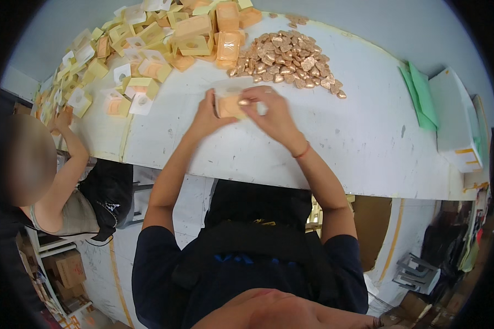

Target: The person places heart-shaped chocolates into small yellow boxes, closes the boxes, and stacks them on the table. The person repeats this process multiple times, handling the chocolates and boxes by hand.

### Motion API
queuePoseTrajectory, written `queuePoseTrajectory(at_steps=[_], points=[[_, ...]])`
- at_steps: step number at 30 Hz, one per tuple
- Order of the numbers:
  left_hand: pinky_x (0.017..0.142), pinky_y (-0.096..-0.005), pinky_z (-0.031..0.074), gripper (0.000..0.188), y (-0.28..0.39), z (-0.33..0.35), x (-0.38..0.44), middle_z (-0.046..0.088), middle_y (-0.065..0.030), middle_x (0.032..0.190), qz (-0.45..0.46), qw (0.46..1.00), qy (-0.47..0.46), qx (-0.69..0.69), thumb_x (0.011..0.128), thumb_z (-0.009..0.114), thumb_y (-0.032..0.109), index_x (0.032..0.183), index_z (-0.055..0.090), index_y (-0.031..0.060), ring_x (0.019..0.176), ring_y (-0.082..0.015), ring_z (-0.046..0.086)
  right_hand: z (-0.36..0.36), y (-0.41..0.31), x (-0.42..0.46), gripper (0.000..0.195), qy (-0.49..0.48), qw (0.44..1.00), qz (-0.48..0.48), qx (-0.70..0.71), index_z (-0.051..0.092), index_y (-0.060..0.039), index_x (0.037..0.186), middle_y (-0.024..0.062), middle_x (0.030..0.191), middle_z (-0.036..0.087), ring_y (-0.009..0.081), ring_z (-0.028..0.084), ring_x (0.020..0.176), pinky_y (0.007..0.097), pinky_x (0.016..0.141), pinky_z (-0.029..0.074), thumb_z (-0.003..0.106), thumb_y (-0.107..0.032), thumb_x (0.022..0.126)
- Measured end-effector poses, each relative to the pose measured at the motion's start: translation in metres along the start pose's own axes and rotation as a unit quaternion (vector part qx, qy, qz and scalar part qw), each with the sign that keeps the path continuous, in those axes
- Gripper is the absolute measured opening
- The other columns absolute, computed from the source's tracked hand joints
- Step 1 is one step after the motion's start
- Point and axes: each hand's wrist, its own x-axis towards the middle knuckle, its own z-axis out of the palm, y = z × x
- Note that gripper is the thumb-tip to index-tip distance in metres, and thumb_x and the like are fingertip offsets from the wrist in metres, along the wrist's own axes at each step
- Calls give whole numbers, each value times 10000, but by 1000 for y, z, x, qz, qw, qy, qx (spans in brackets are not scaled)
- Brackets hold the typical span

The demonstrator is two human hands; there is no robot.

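My left hand [211,115] grips the left side of a small yellow box [228,107] with a peach-coloured inside, its white lid flap raised at the far side. Between the thumb and fingers of my right hand [271,111] is a shiny rose-gold heart-shaped piece [243,102], held just over the box's right part. Motion blurs the right hand and the box's inside a little. Beyond them lies a heap of similar rose-gold hearts [288,59] on the white table [354,135].
Many yellow boxes [152,33], several with lids up, are piled at the far left. Peach plastic trays [228,49] stand beside the hearts. A co-worker's hand [61,119] reaches among boxes at left. A white box [457,119] and green sheet [420,96] stand at right.
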Motion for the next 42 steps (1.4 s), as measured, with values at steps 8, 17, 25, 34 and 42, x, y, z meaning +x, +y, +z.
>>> queuePoseTrajectory(at_steps=[8,17,25,34,42], points=[[878,-453,483,978,33,18,-16,583,-206,1082,-54,993,-37,99,543,968,338,1252,388,-4,1021,-363,563,31,21,-8,140,-153,972,56,-172,694,-18,898,165,928,654,338,639,898,432,798,537,689,-90,778],[907,-473,470,1070,26,24,-19,567,-233,1131,-40,992,-26,113,533,967,348,1327,355,-27,1056,-399,546,36,20,-9,120,-120,958,58,-253,701,-48,742,140,850,641,312,637,868,415,766,533,707,-163,776],[912,-470,471,1031,36,21,-15,578,-223,1168,-45,993,-48,95,555,957,335,1336,382,-13,1090,-400,547,21,25,-14,103,-134,968,-4,-214,707,-84,842,111,868,637,306,626,858,418,767,514,745,-147,771],[962,-470,445,966,16,21,-18,586,-194,1205,-19,997,-38,70,593,939,289,1351,397,36,1120,-389,543,-7,42,4,191,112,982,-2,-151,711,-73,1010,89,856,653,273,628,826,381,706,491,744,-97,823],[994,-465,433,1047,29,22,-19,588,-185,1214,-39,996,-32,69,594,940,241,1442,347,73,1145,-388,527,-22,132,23,377,-25,911,166,-377,697,-48,1007,145,932,687,331,624,931,439,785,522,828,-280,740]])
